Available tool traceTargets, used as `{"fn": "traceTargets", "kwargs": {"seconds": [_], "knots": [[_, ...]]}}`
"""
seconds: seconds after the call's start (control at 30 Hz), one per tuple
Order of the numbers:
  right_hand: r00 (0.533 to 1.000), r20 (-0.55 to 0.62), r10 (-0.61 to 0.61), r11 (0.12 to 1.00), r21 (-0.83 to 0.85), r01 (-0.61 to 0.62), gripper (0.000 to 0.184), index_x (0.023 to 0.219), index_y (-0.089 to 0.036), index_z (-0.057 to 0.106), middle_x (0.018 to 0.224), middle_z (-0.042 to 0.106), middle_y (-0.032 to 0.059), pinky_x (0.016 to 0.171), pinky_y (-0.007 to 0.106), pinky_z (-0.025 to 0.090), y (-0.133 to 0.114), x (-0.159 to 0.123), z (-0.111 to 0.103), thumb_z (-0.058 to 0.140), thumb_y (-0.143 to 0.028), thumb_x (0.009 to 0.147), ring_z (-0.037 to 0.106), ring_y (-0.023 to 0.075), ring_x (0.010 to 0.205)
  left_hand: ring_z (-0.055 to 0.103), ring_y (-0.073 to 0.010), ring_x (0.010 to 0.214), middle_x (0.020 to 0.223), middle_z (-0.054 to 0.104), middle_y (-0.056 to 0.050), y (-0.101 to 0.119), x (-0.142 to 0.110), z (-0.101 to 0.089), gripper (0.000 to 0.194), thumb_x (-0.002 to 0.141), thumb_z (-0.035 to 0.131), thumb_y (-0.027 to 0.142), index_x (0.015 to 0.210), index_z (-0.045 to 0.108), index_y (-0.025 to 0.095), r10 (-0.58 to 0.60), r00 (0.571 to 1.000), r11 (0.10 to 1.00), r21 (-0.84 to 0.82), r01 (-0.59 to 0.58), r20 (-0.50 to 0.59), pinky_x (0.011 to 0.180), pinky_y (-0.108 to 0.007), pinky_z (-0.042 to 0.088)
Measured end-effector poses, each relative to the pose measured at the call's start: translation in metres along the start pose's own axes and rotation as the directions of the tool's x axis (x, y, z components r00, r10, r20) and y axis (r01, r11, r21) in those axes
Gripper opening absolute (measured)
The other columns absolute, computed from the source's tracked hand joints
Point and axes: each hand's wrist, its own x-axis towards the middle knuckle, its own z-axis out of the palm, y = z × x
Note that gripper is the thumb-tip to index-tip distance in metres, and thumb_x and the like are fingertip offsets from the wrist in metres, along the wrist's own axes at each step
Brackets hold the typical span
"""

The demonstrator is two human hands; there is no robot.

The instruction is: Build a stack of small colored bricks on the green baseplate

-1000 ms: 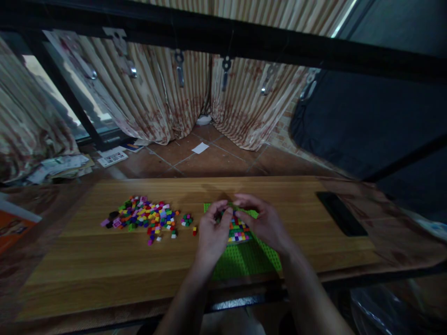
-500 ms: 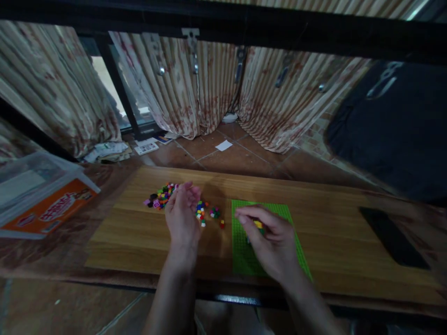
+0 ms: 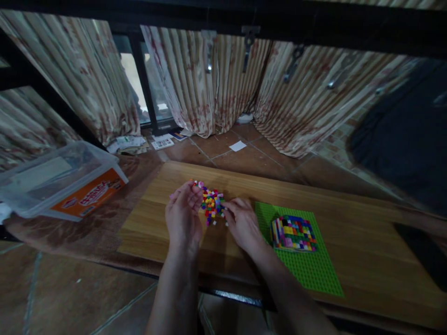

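A heap of small coloured bricks (image 3: 211,203) lies on the wooden table (image 3: 349,242). My left hand (image 3: 183,216) rests at the heap's left side, palm turned inward, fingers stretched out and partly covering the bricks. My right hand (image 3: 241,221) is at the heap's right edge, fingers curled down onto the bricks; whether it grips one is hidden. To the right lies a green baseplate (image 3: 314,270) with a multicoloured block of bricks (image 3: 293,232) built on it, away from both hands.
A clear plastic box with an orange label (image 3: 66,184) stands at the left on a brown cloth. A dark flat object (image 3: 424,253) lies at the table's right end. Striped curtains (image 3: 209,83) and papers on a tiled floor are behind.
Both hands left the baseplate and moved left to the loose bricks. The view swung left, so the build on the plate now shows uncovered.
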Motion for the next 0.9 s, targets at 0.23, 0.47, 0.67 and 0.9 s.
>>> {"fn": "traceTargets", "kwargs": {"seconds": [0.23,0.47,0.67,0.9], "knots": [[0.999,0.048,-0.006,0.999,-0.052,0.009,0.025,0.104,-0.023,0.069,0.092,0.064,0.0068,0.087,0.038,0.044,0.006,0.001,0.004,0.053,-0.017,0.087,0.055,0.0225,0.094,0.063,-0.0082,0.065,0.071,0.066,-0.001,0.005,0.003,-0.01,0.017,0.068,0.071,0.023,0.082,0.066,0.013,0.011,0.998,1.0,-0.003,-0.011,0.057,0.071,-0.021,0.049],[0.999,0.03,0.032,0.999,-0.017,-0.032,0.025,0.097,-0.023,0.07,0.095,0.067,0.0052,0.087,0.036,0.045,0.014,-0.013,-0.008,0.049,-0.013,0.087,0.058,0.0205,0.093,0.062,-0.0088,0.065,0.071,0.066,-0.002,0.006,0.002,-0.011,0.012,0.071,0.067,0.02,0.081,0.066,0.013,-0.001,0.998,1.0,-0.01,0.002,0.057,0.069,-0.022,0.049],[1.0,0.008,0.024,1.0,-0.01,-0.024,0.027,0.103,-0.024,0.07,0.094,0.066,0.0057,0.085,0.035,0.045,0.008,-0.001,0.003,0.048,-0.015,0.089,0.058,0.0203,0.094,0.062,-0.0084,0.065,0.071,0.066,-0.001,0.007,0.001,-0.011,0.012,0.071,0.068,0.02,0.081,0.066,0.013,-0.006,0.998,1.0,-0.009,0.006,0.056,0.069,-0.021,0.049],[0.995,0.097,0.017,0.999,-0.034,-0.014,0.025,0.104,-0.023,0.069,0.096,0.064,0.0051,0.088,0.033,0.044,0.007,0.008,0.001,0.052,-0.014,0.087,0.057,0.0192,0.095,0.062,-0.0085,0.065,0.071,0.066,-0.001,0.005,0.003,-0.01,0.015,0.069,0.071,0.022,0.08,0.066,0.013,-0.013,0.997,1.0,0.014,0.012,0.076,0.072,-0.022,0.05]]}}
